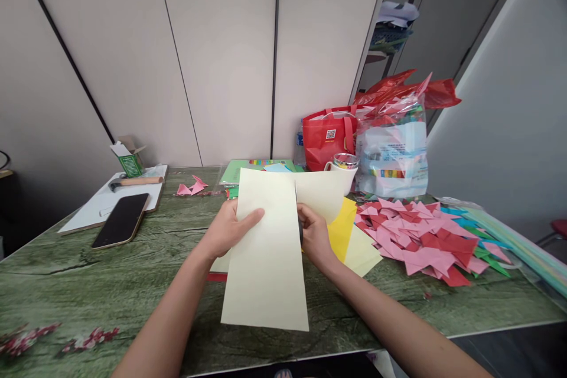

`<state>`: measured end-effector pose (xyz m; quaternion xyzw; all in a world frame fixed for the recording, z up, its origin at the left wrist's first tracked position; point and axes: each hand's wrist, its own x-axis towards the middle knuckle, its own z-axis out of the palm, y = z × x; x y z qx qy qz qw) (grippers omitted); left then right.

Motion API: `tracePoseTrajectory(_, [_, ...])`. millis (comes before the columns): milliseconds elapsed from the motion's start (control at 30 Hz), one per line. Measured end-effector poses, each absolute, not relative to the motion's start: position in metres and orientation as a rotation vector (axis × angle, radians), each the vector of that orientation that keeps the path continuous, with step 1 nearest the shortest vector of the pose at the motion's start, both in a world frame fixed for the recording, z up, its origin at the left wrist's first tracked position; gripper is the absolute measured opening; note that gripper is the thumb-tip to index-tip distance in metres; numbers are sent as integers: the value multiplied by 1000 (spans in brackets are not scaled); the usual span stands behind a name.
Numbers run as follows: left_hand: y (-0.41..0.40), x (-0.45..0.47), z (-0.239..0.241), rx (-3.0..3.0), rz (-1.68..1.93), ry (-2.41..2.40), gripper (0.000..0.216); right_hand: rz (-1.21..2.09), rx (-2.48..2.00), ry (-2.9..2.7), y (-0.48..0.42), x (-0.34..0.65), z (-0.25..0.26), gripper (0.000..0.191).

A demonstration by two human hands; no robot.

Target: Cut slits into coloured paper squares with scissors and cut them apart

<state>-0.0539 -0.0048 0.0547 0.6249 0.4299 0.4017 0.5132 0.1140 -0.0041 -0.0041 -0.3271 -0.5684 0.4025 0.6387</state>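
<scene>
A sheet of cream paper (268, 266) is held up in front of me over the table. My left hand (225, 227) grips its left edge, thumb on the near face and fingers behind. A cut runs down the sheet from its top edge, and the right-hand strip (321, 192) curls away. My right hand (315, 233) is closed around the dark handle of scissors (300, 231) beside the cut; the paper hides most of them. Behind the sheet lie yellow paper (343, 230) and pale yellow paper (362, 253).
Many folded pink and red paper pieces (425, 242) are heaped to the right. A white mug (343, 177), red bag (325, 142) and plastic-wrapped package (392, 153) stand behind. At left are a phone (121, 220), hammer (137, 181), white board (84, 215) and small green box (129, 164).
</scene>
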Motion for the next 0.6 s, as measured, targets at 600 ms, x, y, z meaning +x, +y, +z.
tracePoseTrajectory(600, [-4,-53,54,1501,953,1052,29,924,-809,-1280,-2,114,-10,22])
